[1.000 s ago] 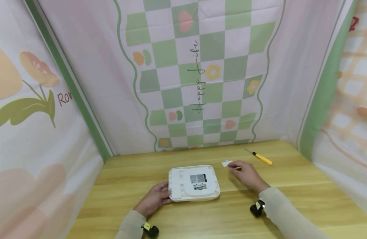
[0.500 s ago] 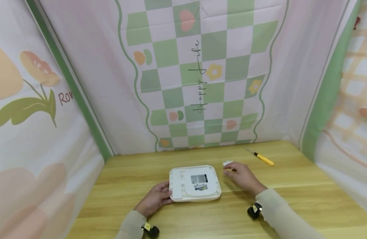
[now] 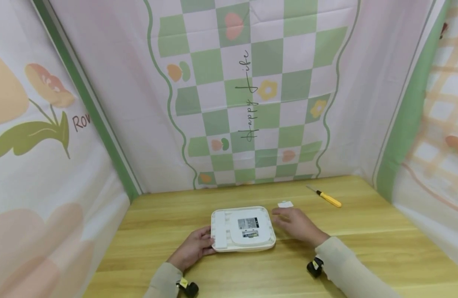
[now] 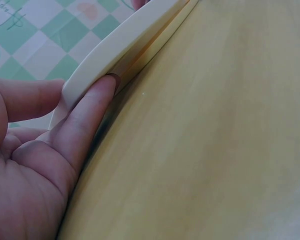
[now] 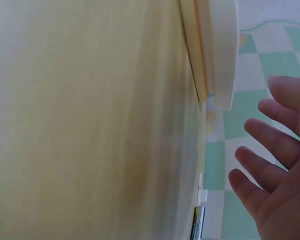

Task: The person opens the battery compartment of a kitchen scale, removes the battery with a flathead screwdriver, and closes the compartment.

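Note:
A white, flat, rounded-square device (image 3: 251,227) lies on the wooden table, with a printed label and a small open compartment on its upper side. Something like a battery shows in that compartment (image 3: 250,234). My left hand (image 3: 193,247) grips the device's left edge; in the left wrist view the thumb is on top and a finger (image 4: 90,112) is under the rim. Just right of the device, my right hand (image 3: 299,225) holds nothing, its fingers (image 5: 270,140) apart in the right wrist view. Beyond that hand lies a small white cover (image 3: 285,204).
A screwdriver (image 3: 328,198) with a yellow handle lies at the back right of the table (image 3: 169,211). Patterned cloth hangs behind the table (image 3: 266,120) and along both sides.
My right hand has come away from the small white cover, leaving it on the table, and has moved left to beside the device. The left hand keeps its grip.

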`<action>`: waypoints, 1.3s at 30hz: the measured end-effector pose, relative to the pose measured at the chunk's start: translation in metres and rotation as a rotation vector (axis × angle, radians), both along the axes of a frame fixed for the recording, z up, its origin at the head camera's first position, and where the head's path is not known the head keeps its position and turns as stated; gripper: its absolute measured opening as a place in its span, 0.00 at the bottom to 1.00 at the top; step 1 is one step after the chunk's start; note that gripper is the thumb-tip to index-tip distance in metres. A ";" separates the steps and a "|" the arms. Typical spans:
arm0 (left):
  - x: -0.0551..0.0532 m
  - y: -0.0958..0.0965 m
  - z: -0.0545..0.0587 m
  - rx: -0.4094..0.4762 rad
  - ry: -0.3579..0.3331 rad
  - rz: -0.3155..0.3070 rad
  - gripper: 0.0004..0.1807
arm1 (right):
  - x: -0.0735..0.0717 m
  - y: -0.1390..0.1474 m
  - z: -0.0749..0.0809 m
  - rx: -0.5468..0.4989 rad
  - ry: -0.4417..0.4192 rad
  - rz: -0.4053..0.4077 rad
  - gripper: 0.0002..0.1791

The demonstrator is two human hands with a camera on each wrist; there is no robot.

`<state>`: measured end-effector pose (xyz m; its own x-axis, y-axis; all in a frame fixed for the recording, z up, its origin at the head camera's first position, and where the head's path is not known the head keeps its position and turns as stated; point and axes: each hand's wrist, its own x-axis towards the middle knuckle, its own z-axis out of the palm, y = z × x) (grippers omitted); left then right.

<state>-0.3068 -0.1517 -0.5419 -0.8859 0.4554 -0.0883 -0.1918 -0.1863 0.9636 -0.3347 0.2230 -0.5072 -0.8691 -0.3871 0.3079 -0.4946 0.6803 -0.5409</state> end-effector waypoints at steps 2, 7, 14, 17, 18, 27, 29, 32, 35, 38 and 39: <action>0.000 0.000 0.000 -0.001 0.006 -0.003 0.33 | 0.002 -0.002 0.001 0.035 0.003 0.016 0.21; 0.000 -0.001 0.001 -0.007 0.011 -0.006 0.33 | 0.008 -0.008 0.006 0.097 -0.010 0.071 0.24; 0.003 -0.001 0.002 -0.007 -0.001 0.000 0.33 | 0.013 -0.012 0.009 0.152 0.013 0.114 0.22; 0.004 -0.001 0.002 -0.006 0.005 -0.002 0.33 | 0.014 -0.014 0.010 0.162 0.038 0.140 0.22; 0.004 0.000 0.001 -0.004 0.004 -0.002 0.33 | 0.014 -0.015 0.011 0.164 0.046 0.148 0.22; 0.006 0.000 0.001 -0.007 0.010 -0.001 0.33 | 0.019 -0.022 0.015 0.216 0.077 0.173 0.23; 0.007 0.000 0.001 -0.008 0.011 -0.002 0.32 | 0.020 -0.024 0.015 0.221 0.086 0.180 0.22; 0.007 0.000 0.001 -0.007 0.011 -0.003 0.32 | 0.020 -0.027 0.015 0.225 0.101 0.193 0.21; 0.007 0.000 0.001 -0.005 0.007 -0.008 0.32 | 0.021 -0.030 0.014 0.227 0.112 0.204 0.20; 0.009 0.001 0.003 -0.008 -0.004 -0.007 0.33 | 0.022 -0.032 0.014 0.231 0.120 0.216 0.20; 0.009 0.001 0.004 -0.008 -0.009 -0.006 0.33 | 0.022 -0.033 0.014 0.234 0.125 0.221 0.20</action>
